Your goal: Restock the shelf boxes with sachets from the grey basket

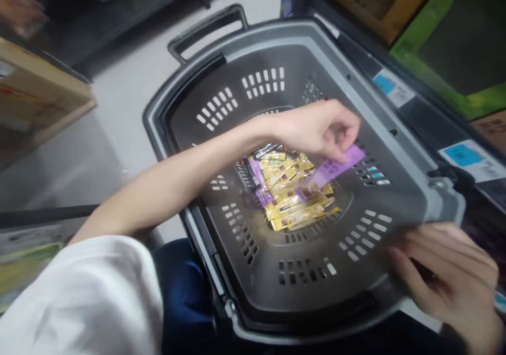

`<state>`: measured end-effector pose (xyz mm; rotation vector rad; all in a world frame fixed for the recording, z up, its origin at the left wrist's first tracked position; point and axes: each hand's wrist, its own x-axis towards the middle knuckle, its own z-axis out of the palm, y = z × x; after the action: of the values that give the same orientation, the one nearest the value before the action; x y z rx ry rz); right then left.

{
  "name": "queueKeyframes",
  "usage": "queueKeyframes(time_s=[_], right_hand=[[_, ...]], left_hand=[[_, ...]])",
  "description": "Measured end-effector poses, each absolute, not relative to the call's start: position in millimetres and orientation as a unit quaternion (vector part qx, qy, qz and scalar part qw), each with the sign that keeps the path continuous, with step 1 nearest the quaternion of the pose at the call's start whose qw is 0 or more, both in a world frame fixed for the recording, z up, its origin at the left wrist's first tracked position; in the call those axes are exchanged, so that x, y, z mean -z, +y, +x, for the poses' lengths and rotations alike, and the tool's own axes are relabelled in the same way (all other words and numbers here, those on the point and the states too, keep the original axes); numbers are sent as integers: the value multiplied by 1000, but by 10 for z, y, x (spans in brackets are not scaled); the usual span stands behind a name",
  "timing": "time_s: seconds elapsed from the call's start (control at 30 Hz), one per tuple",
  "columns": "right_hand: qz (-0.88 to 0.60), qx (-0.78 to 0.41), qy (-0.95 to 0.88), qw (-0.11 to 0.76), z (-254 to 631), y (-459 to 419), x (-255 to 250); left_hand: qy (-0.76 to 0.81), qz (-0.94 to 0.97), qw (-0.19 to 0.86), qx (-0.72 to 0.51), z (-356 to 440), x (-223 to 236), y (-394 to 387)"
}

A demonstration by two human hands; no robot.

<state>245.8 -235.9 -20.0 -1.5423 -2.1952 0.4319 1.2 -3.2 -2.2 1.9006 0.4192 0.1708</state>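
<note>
A dark grey shopping basket [308,291] with a light grey rim fills the middle of the view. My left hand [316,128] reaches into it from the left, thumb and fingers pinching the upper end of a purple snack packet [340,165]. The packet slants down over several yellow snack packets [284,181] lying on the basket's floor. More purple packaging and a black packet lie at the left of that pile. At the basket's lower right corner, my right hand [446,270] is closed on the rim, slightly blurred, with some fingertips hidden.
A shelf edge with price labels [460,157] runs close along the basket's right side, with a green-edged box [446,54] above. The basket's handle [209,30] sticks out at the far end. A cardboard box [39,91] stands at left on the pale floor [118,70].
</note>
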Motion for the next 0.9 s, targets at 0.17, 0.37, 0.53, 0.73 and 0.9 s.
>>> queueKeyframes(time_s=[0.17, 0.37, 0.53, 0.73, 0.9], right_hand=[[-537, -240, -807, 54, 2385, -1844, -307], [-477, -456, -711, 242, 1653, -845, -347], [-488, -509, -594, 386, 1429, -565, -75], [-522, -565, -527, 362, 1523, -652, -87], [-495, -576, -519, 391, 1472, -639, -98]], left_hand=[[206, 766, 557, -249, -85, -442, -183], [248, 660, 548, -450, -215, -590, -209], [291, 574, 631, -433, -312, -464, -29], [321, 633, 643, -287, -306, -310, 96], [344, 620, 620, -336, -278, -299, 66]])
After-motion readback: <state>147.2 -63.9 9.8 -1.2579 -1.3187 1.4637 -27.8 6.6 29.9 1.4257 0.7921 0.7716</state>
